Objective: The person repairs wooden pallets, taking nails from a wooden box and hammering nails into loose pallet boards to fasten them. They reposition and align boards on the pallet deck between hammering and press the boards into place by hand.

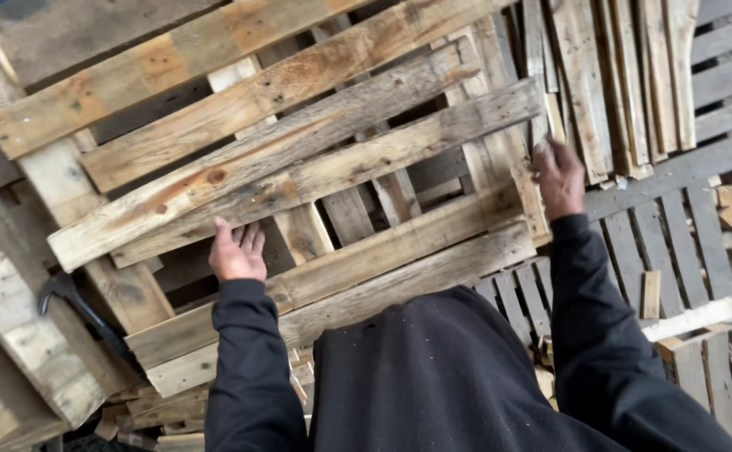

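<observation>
We pressed our left hand, fingers spread flat, against the wooden pallet at centre frame; our right hand gripped its right edge. A hammer lay lower left.

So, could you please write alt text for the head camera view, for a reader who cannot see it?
A person in dark sleeves handles a weathered wooden pallet, left hand flat under a slat and right hand at its far edge. More pallets lie around, and a black hammer rests at left.
</observation>
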A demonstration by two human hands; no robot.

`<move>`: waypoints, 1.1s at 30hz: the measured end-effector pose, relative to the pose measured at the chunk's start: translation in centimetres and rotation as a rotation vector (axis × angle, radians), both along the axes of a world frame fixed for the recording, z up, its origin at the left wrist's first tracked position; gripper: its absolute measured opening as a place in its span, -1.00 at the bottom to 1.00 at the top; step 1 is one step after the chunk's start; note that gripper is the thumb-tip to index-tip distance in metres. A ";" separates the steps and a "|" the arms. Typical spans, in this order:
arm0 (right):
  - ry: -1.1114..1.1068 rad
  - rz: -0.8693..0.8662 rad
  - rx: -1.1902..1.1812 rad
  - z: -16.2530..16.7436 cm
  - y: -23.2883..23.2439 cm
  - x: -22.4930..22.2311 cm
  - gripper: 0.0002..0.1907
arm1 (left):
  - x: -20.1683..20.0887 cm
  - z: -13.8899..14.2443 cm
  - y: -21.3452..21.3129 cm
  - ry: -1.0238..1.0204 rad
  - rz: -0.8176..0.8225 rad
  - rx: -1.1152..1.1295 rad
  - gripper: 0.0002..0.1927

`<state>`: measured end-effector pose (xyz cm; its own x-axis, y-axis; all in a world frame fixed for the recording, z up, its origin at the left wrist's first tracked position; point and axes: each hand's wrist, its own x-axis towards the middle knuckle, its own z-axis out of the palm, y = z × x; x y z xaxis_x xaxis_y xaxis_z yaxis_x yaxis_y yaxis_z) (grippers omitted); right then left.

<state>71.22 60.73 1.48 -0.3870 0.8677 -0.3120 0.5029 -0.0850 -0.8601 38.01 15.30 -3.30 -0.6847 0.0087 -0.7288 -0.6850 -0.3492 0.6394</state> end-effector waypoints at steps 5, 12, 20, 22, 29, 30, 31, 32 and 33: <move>0.131 -0.004 -0.046 2.8 4.2 -6.0 -0.59 | -3.2 1.7 -0.5 -0.074 0.140 0.073 -0.49; 0.001 0.118 0.091 2.2 3.6 -4.8 -0.67 | 1.5 7.9 0.6 0.418 0.172 -0.458 -0.61; 0.082 -0.070 -0.006 -0.9 2.4 -9.4 -0.64 | 0.4 6.5 4.4 1.021 -1.055 -1.399 -0.11; 0.055 -0.119 -0.091 -0.3 2.4 -9.3 -0.64 | -0.9 6.5 4.3 1.078 -1.084 -1.311 -0.12; -0.544 0.401 0.470 -0.1 1.4 -5.6 -0.72 | -0.7 7.3 -0.2 1.102 -1.295 -1.239 -0.08; -0.392 0.268 0.306 -0.6 1.0 -4.7 -0.70 | 0.0 7.3 -1.0 1.107 -1.300 -1.235 -0.07; -0.244 0.136 0.135 -1.0 0.3 -3.7 -0.66 | 0.5 7.3 -1.7 1.141 -1.285 -1.223 -0.09; -0.185 0.086 0.094 -1.5 -0.3 -2.9 -0.67 | 1.2 7.2 -2.4 1.157 -1.282 -1.211 -0.11; -0.131 0.041 0.047 -1.9 -1.0 -2.1 -0.69 | 1.8 7.3 -2.8 1.162 -1.282 -1.201 -0.13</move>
<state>69.09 59.71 -0.39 -0.3809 0.8670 -0.3214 0.6137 -0.0229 -0.7892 39.85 12.45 3.97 -0.7144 0.6953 -0.0786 0.6347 0.6912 0.3457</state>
